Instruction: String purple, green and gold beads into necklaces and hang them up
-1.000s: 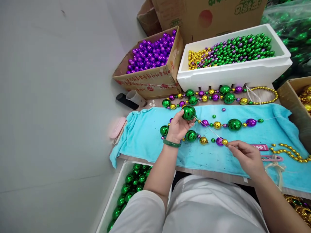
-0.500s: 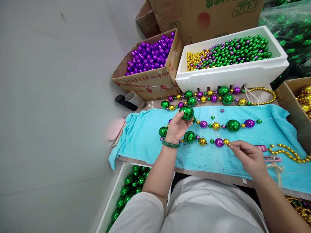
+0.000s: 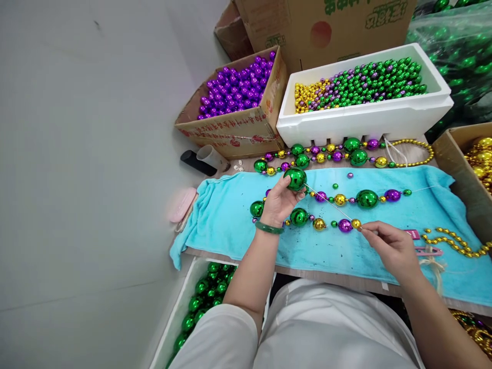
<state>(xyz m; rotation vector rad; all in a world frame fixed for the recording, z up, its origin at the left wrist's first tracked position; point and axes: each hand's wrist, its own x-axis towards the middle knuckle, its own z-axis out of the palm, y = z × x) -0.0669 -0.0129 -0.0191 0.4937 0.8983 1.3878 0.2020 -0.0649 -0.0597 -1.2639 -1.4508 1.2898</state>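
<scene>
My left hand (image 3: 280, 203), with a green bangle on the wrist, grips a large shiny green ball (image 3: 295, 179) above the turquoise towel (image 3: 230, 215). A thin needle (image 3: 330, 204) runs from that ball down to my right hand (image 3: 392, 248), which pinches its end beside a small gold bead (image 3: 356, 223). A strand of green, gold and purple beads (image 3: 319, 222) lies on the towel under my hands. A second strand (image 3: 367, 198) lies just beyond it.
A cardboard box of purple balls (image 3: 234, 89) and a white foam box of gold, green and purple beads (image 3: 365, 82) stand at the back. Finished strands (image 3: 326, 152) lie before them. A tray of green balls (image 3: 203, 302) sits below left. Pink scissors (image 3: 426, 251) lie right.
Both hands hold nearly the same pose; the view has shifted slightly, and the needle and green ball stay as before.
</scene>
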